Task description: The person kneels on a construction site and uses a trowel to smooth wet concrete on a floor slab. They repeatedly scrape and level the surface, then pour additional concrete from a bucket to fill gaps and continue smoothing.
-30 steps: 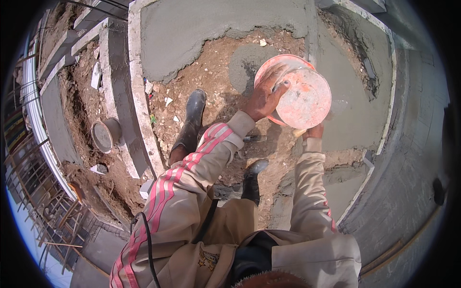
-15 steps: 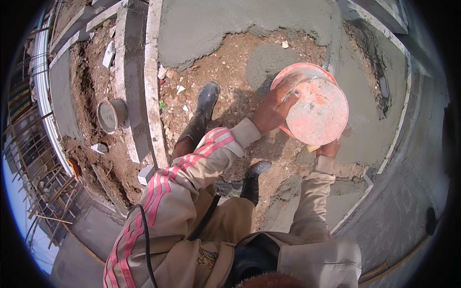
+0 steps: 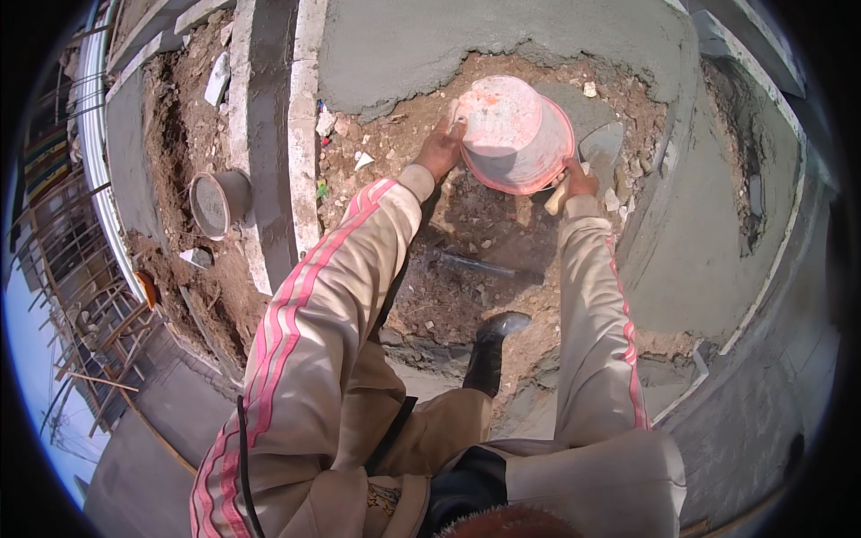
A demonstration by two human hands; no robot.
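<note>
Beside a broad expanse of smooth, wet grey concrete [image 3: 502, 27], a patch of brown, stony soil [image 3: 390, 148] is left bare. Above it, a pinkish-red, round plastic bucket [image 3: 504, 109] has been swung leftward and its base turned toward the far left; handling is judged unfinished. Its interior is hidden; contents cannot be confirmed. The base edge is gripped by the left hand [image 3: 441, 148], the rim by the right hand [image 3: 581, 181]. In a smaller, drab round pail [image 3: 215, 204] at left, grey material is seen. A pale-handled, grey-bladed trowel [image 3: 603, 142] is also clasped at right.
</note>
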